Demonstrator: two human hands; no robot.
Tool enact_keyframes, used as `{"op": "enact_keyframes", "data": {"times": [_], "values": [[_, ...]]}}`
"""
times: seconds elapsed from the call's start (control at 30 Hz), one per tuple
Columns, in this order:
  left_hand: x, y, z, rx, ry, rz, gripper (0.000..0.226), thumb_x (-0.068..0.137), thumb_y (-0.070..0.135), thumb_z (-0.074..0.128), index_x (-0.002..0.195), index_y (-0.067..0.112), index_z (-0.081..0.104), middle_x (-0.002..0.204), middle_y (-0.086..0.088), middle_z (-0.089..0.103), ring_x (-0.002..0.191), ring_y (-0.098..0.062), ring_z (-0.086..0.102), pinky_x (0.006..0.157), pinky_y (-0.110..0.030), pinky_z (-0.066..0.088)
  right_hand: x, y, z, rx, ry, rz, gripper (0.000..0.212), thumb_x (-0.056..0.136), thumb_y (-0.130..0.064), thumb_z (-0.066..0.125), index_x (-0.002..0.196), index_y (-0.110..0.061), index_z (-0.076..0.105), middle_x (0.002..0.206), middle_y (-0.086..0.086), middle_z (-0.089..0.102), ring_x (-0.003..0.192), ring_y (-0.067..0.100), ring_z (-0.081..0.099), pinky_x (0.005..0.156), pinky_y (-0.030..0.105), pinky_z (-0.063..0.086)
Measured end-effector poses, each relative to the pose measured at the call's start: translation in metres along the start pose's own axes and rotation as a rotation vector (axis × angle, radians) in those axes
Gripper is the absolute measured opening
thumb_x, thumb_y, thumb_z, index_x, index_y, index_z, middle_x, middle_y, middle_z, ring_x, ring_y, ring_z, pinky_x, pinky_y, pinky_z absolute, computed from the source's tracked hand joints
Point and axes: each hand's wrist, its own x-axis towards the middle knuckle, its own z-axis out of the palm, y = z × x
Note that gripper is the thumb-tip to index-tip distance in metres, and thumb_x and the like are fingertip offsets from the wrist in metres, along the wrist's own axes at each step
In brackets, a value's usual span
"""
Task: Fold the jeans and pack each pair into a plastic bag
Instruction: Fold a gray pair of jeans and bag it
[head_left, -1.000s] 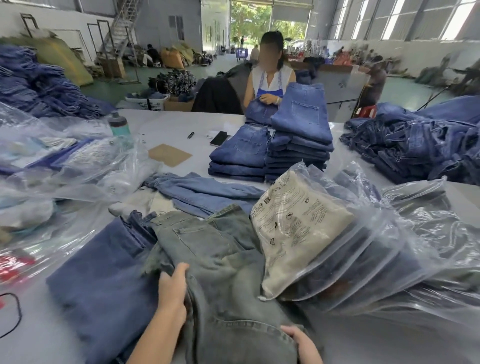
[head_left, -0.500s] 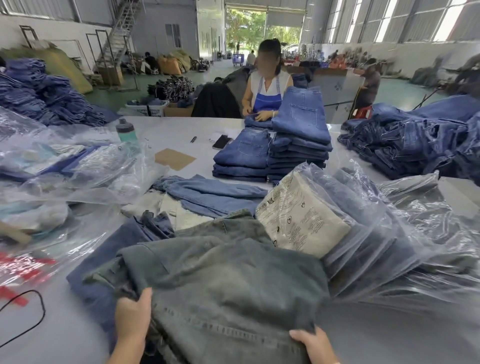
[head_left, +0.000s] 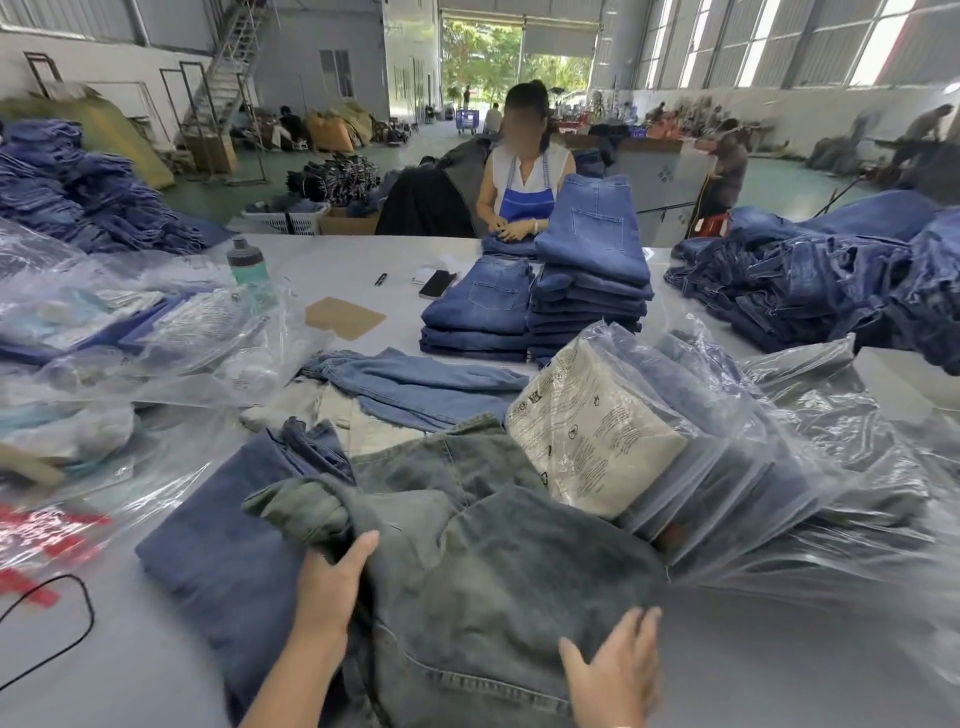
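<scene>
We see grey-washed jeans (head_left: 498, 582) folded on the white table (head_left: 779, 675) at near centre, partly over dark blue jeans (head_left: 223, 561); left hand (head_left: 327, 587) grasps their left edge, thumb up on the cloth, right hand (head_left: 615, 670) lies flat and relaxed on the near right corner. Just right, touching them, slumped clear plastic bags (head_left: 727, 467) hold folded jeans, the front bag showing a printed sheet (head_left: 592, 431). Far left, more plastic bags (head_left: 130, 332) hold folded blue cloth.

Green water bottle (head_left: 248, 263) stood at the table's left, brown card sheet (head_left: 345, 317) laid flat mid-table, black phone (head_left: 437, 283) and pen (head_left: 381, 279) left beyond it
</scene>
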Motion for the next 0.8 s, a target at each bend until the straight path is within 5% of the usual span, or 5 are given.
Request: {"op": "enact_keyframes", "data": {"times": [0.17,0.37,0.57,0.67,0.8], "values": [[-0.065,-0.009,0.037,-0.065,-0.447,0.011,0.035,0.076,-0.016,0.066,0.104,0.005,0.065,0.1,-0.011,0.074,0.093,-0.019,0.07,0.072,-0.024,0.056,-0.008,-0.065,-0.007,0.568,-0.272,-0.58,0.11,0.063,-0.078,0.059,0.148,-0.034,0.004,0.152,-0.019,-0.004,0.142,-0.002,-0.001,0.117,0.029,0.006],[-0.093,-0.017,0.053,-0.079,-0.638,-0.133,0.018,0.085,0.004,0.059,0.1,0.008,0.068,0.094,-0.008,0.075,0.087,-0.014,0.071,0.069,-0.02,0.054,0.002,-0.079,-0.001,0.848,-0.54,-0.376,0.033,0.08,-0.038,0.07,0.112,-0.03,0.064,0.107,-0.007,0.072,0.103,0.011,0.065,0.086,0.022,0.052],[-0.081,-0.015,0.044,0.01,-0.786,-0.149,0.028,0.076,0.023,0.071,0.1,0.008,0.074,0.105,-0.012,0.072,0.098,-0.02,0.068,0.079,-0.023,0.052,0.002,-0.064,-0.01,1.19,-0.836,0.069,0.055,0.083,-0.056,0.055,0.102,-0.008,0.074,0.106,0.02,0.07,0.097,0.033,0.068,0.084,0.042,0.054],[-0.082,-0.011,0.04,-0.04,-0.703,-0.185,0.032,0.07,0.03,0.072,0.094,0.009,0.077,0.103,-0.011,0.073,0.097,-0.022,0.069,0.075,-0.024,0.054,0.017,-0.066,-0.026,1.101,-0.574,-0.04,0.03,0.091,-0.035,0.058,0.096,-0.011,0.075,0.084,0.008,0.073,0.069,0.02,0.068,0.06,0.029,0.053],[-0.058,0.006,0.026,-0.204,-0.141,-0.173,0.051,0.074,0.038,0.072,0.109,0.001,0.069,0.121,-0.021,0.063,0.107,-0.035,0.064,0.093,-0.049,0.051,0.032,-0.057,-0.05,1.336,-0.28,-0.03,0.024,0.094,-0.022,0.055,0.076,-0.014,0.069,0.055,-0.002,0.062,0.039,0.009,0.053,0.037,0.016,0.043]]}}
